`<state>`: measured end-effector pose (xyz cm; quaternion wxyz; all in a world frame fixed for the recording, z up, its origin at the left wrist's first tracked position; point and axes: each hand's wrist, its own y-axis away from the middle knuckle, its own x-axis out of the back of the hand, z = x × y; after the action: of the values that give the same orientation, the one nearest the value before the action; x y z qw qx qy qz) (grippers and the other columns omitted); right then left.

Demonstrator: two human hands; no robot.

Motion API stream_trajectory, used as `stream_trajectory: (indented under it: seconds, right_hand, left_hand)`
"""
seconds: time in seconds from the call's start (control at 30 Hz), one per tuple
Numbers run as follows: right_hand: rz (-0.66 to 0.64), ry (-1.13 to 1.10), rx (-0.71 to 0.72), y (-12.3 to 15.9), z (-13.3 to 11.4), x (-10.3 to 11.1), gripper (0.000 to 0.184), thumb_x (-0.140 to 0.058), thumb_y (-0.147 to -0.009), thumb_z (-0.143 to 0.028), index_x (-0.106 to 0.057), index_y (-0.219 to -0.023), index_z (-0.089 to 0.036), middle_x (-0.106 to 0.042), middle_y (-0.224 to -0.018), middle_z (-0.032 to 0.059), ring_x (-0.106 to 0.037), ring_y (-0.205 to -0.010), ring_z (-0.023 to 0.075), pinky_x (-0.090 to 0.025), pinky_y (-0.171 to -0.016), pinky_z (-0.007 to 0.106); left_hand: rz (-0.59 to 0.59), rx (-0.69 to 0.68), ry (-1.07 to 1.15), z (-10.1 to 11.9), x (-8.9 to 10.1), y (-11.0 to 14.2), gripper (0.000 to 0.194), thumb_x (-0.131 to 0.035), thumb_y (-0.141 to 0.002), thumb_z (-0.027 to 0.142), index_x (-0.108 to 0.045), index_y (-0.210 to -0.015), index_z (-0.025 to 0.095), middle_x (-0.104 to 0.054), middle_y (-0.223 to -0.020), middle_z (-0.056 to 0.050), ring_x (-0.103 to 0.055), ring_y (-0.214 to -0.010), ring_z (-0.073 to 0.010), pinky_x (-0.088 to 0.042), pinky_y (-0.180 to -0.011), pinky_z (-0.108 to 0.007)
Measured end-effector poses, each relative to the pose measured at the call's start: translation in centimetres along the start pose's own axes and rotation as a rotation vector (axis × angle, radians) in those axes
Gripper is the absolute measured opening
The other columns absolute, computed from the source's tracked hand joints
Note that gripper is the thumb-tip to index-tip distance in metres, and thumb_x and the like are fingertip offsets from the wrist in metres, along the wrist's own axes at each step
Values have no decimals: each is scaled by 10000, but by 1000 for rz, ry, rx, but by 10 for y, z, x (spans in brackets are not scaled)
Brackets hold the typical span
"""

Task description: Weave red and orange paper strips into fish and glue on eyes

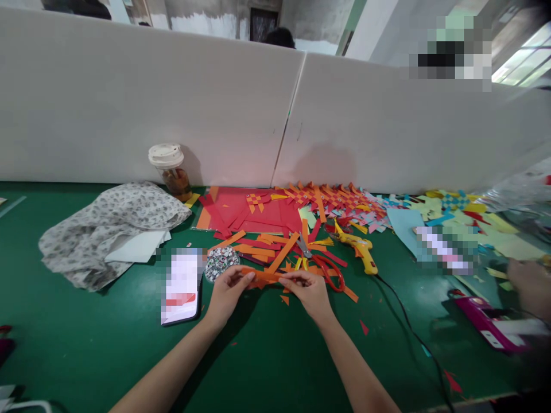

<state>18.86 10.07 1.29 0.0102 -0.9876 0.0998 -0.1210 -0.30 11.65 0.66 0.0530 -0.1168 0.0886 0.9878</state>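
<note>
Orange paper strip (264,277): in the head view it is stretched just above the green worktop (267,355), to the left of the yellow hot glue gun (362,250) and a little nearer the wearer. The left hand (228,288) pinches one end between thumb and fingers; the right hand (310,291) grips the other end the same way. Far left of the glue gun is a smartphone (181,289), its screen pixelated so that any writing is unreadable; a second phone (445,250), to the glue gun's right, is likewise masked. Well left of the glue gun, a round dish (206,268) is full of small black-and-white pieces (221,262). Farther left and back, a clear cup (167,170) with a white lid (165,152) holds something amber-brown. Red-handled scissors (333,274) lie just left of the glue gun; woven orange-and-red paper pieces (329,198) are heaped behind it.
</note>
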Motion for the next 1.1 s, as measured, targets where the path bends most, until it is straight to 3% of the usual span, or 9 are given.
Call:
stream_trajectory:
  seconds: [0.23,0.5,0.67,0.8,0.9,1.0,1.1]
  right_hand:
    - [12,61,-1,-1,1,1,172,-731,-600,-363,-714,-648,-199,-610,-535,-10,-374,-435,76,-326,-421,211]
    - [70,151,24,1,4,2,247,-719,-613,-411,-662,-612,-171,-392,-411,-68,-307,-399,63,-237,-387,203]
    - [233,141,81,-7,8,15,306,-659,-678,-452,-620,-691,-149,-411,-411,-72,-332,-348,58,-263,-337,191]
    - [461,159,221,-14,10,31,286,-574,-775,-419,-569,-826,-137,-579,-601,2,-451,-398,77,-370,-366,206]
    - [521,231,395,-11,9,35,186,-564,-804,-330,-569,-846,-148,-623,-707,47,-537,-501,111,-426,-421,226]
    - [399,342,622,-3,7,29,31,-612,-770,-211,-620,-775,-181,-666,-770,54,-622,-674,151,-498,-567,257]
    - [219,449,826,4,6,19,121,-615,-747,-99,-657,-772,-210,-697,-790,36,-651,-748,150,-518,-664,255]
  left_hand:
    - [-24,-4,-1,-2,1,0,180,-656,-721,296,-631,-850,172,-687,-760,-20,-652,-760,-165,-504,-660,-236]
    - [-37,-34,-15,0,-1,1,185,-644,-735,295,-613,-862,165,-689,-769,-23,-658,-769,-170,-503,-655,-239]
    - [-9,-108,-63,1,0,2,151,-630,-752,291,-599,-830,165,-698,-789,-29,-663,-769,-166,-501,-665,-241]
    - [-25,-159,-118,-1,-1,6,150,-564,-806,304,-576,-872,169,-694,-780,-36,-662,-756,-171,-503,-659,-257]
    - [-64,-180,-170,-4,-4,10,176,-502,-846,313,-546,-944,174,-677,-749,-34,-657,-731,-175,-507,-621,-266]
    - [11,-315,-263,-7,-5,11,250,-547,-820,287,-495,-1048,196,-645,-931,-62,-621,-897,-198,-514,-661,-284]
    - [118,-546,-490,-9,-2,9,371,-603,-782,238,-478,-1130,218,-562,-1120,-87,-529,-1064,-223,-490,-784,-339]
